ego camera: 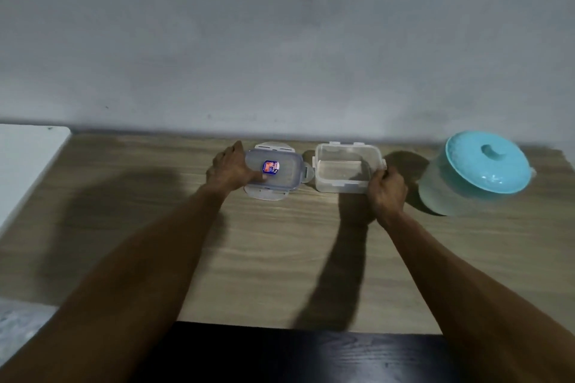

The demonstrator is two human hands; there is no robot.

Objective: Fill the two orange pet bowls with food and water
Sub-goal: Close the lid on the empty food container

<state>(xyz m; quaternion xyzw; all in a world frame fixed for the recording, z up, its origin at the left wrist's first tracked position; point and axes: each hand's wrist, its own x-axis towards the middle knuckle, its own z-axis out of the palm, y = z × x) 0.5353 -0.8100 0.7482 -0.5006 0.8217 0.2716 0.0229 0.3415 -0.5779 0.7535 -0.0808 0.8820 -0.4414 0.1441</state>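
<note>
Two hands, one opened box

Set apart on the wooden table [280, 258], the left hand [231, 169] grips the stickered lid [280, 171], thumb on top. The right hand [387, 191] curls round the clear tub [339, 165], contents unclear. Far right stands a teal-lidded pot [479, 171].

1. The left forearm [140, 258] and right forearm [466, 274], both bare, reach forward from the lower corners and converge toward the middle.
2. The left grip [231, 169] is palm down, with the thumb on top of a clear lid [280, 171] and the fingers wrapped over its left end.
3. The right grip [387, 193] has the back of the hand up, fingers curled on the right near corner of a clear box [342, 171].
4. The two grips are apart and level.
</note>
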